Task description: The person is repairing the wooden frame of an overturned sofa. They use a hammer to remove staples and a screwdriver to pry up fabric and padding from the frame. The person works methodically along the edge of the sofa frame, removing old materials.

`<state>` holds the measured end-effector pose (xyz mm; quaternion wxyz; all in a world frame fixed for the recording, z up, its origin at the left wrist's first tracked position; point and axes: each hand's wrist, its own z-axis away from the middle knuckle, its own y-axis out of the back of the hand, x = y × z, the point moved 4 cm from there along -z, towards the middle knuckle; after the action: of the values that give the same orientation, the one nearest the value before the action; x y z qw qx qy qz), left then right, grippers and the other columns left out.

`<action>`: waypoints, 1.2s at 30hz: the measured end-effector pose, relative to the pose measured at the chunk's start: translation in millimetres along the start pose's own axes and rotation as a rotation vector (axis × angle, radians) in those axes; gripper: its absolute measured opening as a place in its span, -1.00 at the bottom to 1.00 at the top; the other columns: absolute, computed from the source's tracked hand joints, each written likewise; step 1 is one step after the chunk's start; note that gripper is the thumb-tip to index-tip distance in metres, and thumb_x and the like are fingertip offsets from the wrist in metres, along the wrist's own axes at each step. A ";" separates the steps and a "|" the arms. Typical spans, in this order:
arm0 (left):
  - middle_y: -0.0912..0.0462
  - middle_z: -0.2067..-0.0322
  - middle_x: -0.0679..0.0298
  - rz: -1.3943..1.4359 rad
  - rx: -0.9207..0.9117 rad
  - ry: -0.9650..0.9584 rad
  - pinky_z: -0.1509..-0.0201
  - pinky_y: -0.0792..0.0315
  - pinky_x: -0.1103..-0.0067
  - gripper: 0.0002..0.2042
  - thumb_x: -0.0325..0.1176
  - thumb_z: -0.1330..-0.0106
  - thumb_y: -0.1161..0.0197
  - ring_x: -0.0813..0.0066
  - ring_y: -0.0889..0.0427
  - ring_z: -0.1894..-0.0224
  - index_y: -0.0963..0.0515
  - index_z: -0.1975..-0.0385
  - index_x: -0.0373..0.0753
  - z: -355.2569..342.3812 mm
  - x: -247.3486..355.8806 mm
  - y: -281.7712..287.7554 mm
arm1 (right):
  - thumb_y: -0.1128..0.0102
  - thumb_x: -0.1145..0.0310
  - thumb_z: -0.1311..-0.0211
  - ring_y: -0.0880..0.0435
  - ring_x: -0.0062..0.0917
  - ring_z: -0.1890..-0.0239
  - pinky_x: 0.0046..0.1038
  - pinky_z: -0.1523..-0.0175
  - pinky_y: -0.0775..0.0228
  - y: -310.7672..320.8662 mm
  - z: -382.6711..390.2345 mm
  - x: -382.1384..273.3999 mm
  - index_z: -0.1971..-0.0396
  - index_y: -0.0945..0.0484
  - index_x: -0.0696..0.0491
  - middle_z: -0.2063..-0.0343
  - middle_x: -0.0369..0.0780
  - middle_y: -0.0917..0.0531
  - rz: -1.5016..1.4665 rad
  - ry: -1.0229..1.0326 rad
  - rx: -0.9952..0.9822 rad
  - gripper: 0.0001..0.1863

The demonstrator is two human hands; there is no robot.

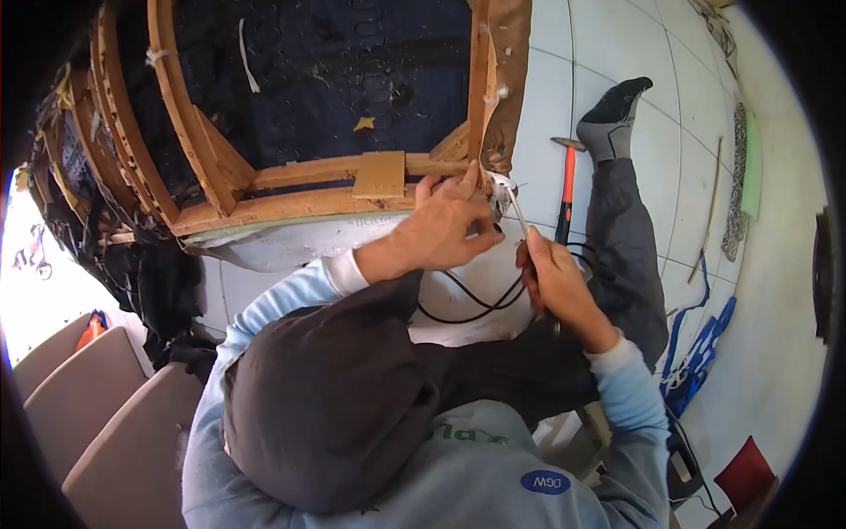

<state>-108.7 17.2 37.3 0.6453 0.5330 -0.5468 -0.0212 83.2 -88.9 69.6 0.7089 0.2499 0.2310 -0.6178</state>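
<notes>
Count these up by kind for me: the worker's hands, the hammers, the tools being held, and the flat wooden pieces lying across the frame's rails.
Hands: 2 (left hand, right hand)
Hammers: 1 (orange-handled hammer)
Held tools: 1 (metal-shafted tool, in the right hand)
Flat wooden pieces: 1 (square-edged wooden piece)
Total: 5

Brown wooden frame point(282, 210), kinda scruffy, rails exposed. Slim metal tool point(518, 210), tilted, tip at frame's near right corner.
</notes>
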 end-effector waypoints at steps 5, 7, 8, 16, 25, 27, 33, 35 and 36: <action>-0.78 0.41 0.03 0.176 0.048 0.136 0.12 -0.66 0.19 -0.73 -0.22 -0.41 -0.48 -0.08 -0.81 0.31 -0.62 0.28 -0.31 -9.0 -14.5 29.8 | 0.12 0.02 -0.81 -0.55 -0.39 0.54 -0.27 0.33 -0.37 -25.4 -43.6 48.6 0.38 -0.52 0.20 0.61 -0.15 -0.51 0.164 0.387 0.328 -0.41; -0.78 0.40 0.04 0.141 0.099 0.232 0.19 -0.66 0.18 -0.73 -0.22 -0.41 -0.47 -0.09 -0.82 0.32 -0.61 0.17 -0.30 -5.9 -19.4 33.8 | 0.07 0.07 -0.80 -0.56 -0.33 0.54 -0.26 0.34 -0.37 -44.0 -48.9 54.6 0.36 -0.52 0.21 0.60 -0.12 -0.53 0.029 0.374 0.349 -0.45; -0.79 0.40 0.05 0.101 0.083 0.225 0.21 -0.66 0.19 -0.72 -0.22 -0.42 -0.46 -0.08 -0.82 0.33 -0.60 0.13 -0.28 -4.9 -19.5 33.1 | 0.04 0.13 -0.79 -0.56 -0.18 0.54 -0.22 0.34 -0.37 -45.6 -51.2 46.4 0.35 -0.52 0.21 0.59 -0.04 -0.54 0.081 0.412 0.349 -0.50; -0.83 0.38 0.12 -0.121 0.086 0.207 0.29 -0.67 0.21 -0.76 -0.17 -0.43 -0.44 0.02 -0.83 0.36 -0.61 0.14 -0.18 -4.1 -22.6 20.5 | 0.03 0.11 -0.75 -0.65 0.22 0.40 0.12 0.34 -0.38 26.3 -58.7 1.1 0.26 -0.56 0.14 0.52 0.14 -0.64 0.836 0.681 0.437 -0.58; -0.81 0.47 0.21 -0.246 0.125 0.197 0.39 -0.64 0.22 -0.78 -0.14 -0.38 -0.45 0.11 -0.81 0.45 -0.64 0.20 -0.11 -8.3 -16.4 6.2 | 0.04 0.02 -0.73 -0.66 0.15 0.36 0.06 0.22 -0.42 95.0 -85.4 -46.6 0.29 -0.62 0.11 0.51 0.10 -0.65 1.005 0.803 0.106 -0.51; -0.79 0.49 0.20 -0.274 0.161 0.184 0.40 -0.63 0.23 -0.77 -0.12 -0.36 -0.46 0.10 -0.81 0.47 -0.64 0.20 -0.10 -3.4 -22.6 2.2 | 0.05 0.02 -0.73 -0.70 0.11 0.31 0.03 0.19 -0.45 92.5 -94.9 -63.7 0.27 -0.64 0.14 0.48 0.08 -0.67 0.986 0.728 0.023 -0.49; -0.81 0.45 0.18 -0.291 0.180 0.180 0.37 -0.64 0.22 -0.73 -0.09 -0.33 -0.48 0.10 -0.82 0.43 -0.64 0.17 -0.11 -2.1 -19.8 1.3 | 0.04 -0.01 -0.73 -0.67 -0.09 0.47 -0.11 0.33 -0.52 52.9 -51.1 -45.6 0.32 -0.63 0.16 0.57 -0.05 -0.62 0.757 0.660 0.063 -0.44; -0.79 0.47 0.15 -0.303 0.177 0.179 0.38 -0.64 0.21 -0.72 -0.08 -0.33 -0.47 0.09 -0.81 0.45 -0.63 0.18 -0.11 -1.1 -17.8 1.1 | 0.02 -0.08 -0.72 -0.62 -0.28 0.59 -0.15 0.51 -0.44 53.3 -54.0 -30.7 0.35 -0.63 0.10 0.61 -0.16 -0.57 0.511 0.265 -0.077 -0.43; -0.77 0.51 0.12 -0.324 0.194 0.148 0.40 -0.64 0.20 -0.73 -0.08 -0.34 -0.46 0.07 -0.79 0.48 -0.61 0.19 -0.10 -1.5 -19.4 -0.2 | 0.01 -0.12 -0.71 -0.59 -0.37 0.65 -0.18 0.59 -0.40 51.7 -56.7 -28.9 0.37 -0.62 0.07 0.63 -0.21 -0.55 0.385 0.096 -0.153 -0.42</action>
<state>-115.2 30.0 24.1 0.6178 0.6737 -0.4043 -0.0328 129.6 -24.9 48.0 0.8189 0.2644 0.2587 -0.4388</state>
